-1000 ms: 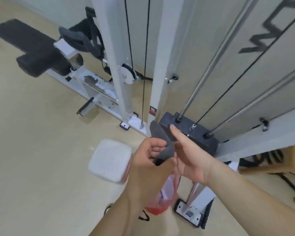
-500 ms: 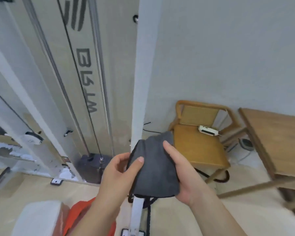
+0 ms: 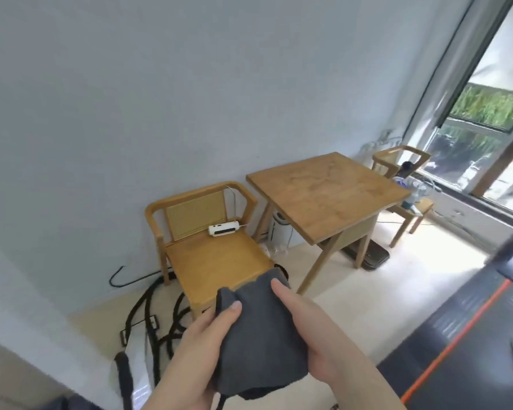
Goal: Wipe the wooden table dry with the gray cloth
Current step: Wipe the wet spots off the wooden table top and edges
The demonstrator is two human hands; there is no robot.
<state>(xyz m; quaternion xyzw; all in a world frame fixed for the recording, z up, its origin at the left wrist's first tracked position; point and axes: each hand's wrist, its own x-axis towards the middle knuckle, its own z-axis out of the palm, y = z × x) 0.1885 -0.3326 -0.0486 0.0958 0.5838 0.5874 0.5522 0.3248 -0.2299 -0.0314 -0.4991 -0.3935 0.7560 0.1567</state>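
Observation:
I hold the gray cloth [image 3: 261,335] spread between both hands at the bottom middle of the view. My left hand [image 3: 199,347] grips its left edge with the thumb on top. My right hand [image 3: 311,329] supports its right side, the thumb laid over the top edge. The square wooden table [image 3: 323,193] stands ahead to the right, well beyond my reach, with faint wet streaks on its top. Nothing rests on it.
A wooden armchair [image 3: 208,247] with a white device [image 3: 224,229] on its seat stands left of the table. Black cables [image 3: 154,315] lie on the floor. A second chair [image 3: 403,173] stands by the window. A treadmill belt [image 3: 471,335] runs along the right.
My view has swung right, away from the gym machine, onto the chair and table. The cloth went from bunched up to spread between both hands.

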